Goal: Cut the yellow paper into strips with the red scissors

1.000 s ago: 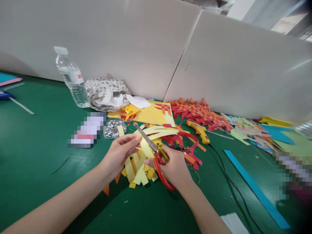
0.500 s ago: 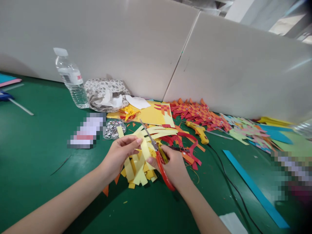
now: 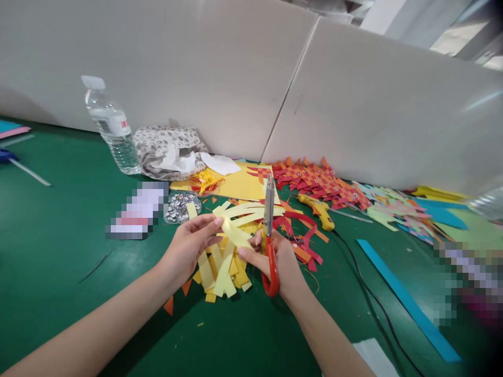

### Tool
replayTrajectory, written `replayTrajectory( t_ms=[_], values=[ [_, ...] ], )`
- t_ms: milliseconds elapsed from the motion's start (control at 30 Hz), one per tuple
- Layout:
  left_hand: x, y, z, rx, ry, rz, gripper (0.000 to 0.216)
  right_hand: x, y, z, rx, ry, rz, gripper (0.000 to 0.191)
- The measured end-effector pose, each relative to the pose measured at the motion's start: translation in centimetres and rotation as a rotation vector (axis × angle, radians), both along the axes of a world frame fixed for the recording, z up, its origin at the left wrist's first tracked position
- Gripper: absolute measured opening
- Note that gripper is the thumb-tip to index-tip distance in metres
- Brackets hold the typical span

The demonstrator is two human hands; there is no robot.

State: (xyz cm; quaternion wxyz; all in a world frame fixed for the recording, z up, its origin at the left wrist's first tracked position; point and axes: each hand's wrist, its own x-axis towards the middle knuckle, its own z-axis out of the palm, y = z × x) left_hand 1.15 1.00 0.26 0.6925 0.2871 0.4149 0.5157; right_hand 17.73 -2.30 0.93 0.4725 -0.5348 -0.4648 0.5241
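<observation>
My left hand pinches the upper end of a pale yellow paper strip between thumb and fingers. The strip slants down to my right hand, whose thumb and fingertips hold its lower end. Hooked in the same right hand is a pair of scissors with red handles, its blades together and pointing up, apart from the strip. Under both hands lies a heap of cut yellow strips. Red and orange paper scraps lie just beyond my right hand.
A yellow glue gun with a black cord lies to the right, near a blue strip. Behind are woven red-orange paper fish, a patterned cloth bag and a water bottle. A bag of small googly eyes lies left.
The scissors have swung from leaning left across the strip to upright, their blades now clear of it. My right thumb and fingers have closed on the strip's lower end.
</observation>
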Motion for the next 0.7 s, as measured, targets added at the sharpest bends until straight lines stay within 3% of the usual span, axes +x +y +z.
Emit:
replayTrajectory(
  t_ms=[367, 700],
  values=[
    [0.08, 0.16, -0.36, 0.004, -0.006, -0.003, 0.016, 0.03, -0.02, 0.44, 0.009, -0.029, -0.026, 0.042],
    [-0.11, 0.08, -0.18, 0.009, 0.003, 0.022, 0.018, 0.59, 0.36, -0.43, 0.105, 0.015, -0.137, 0.037]
  ],
)
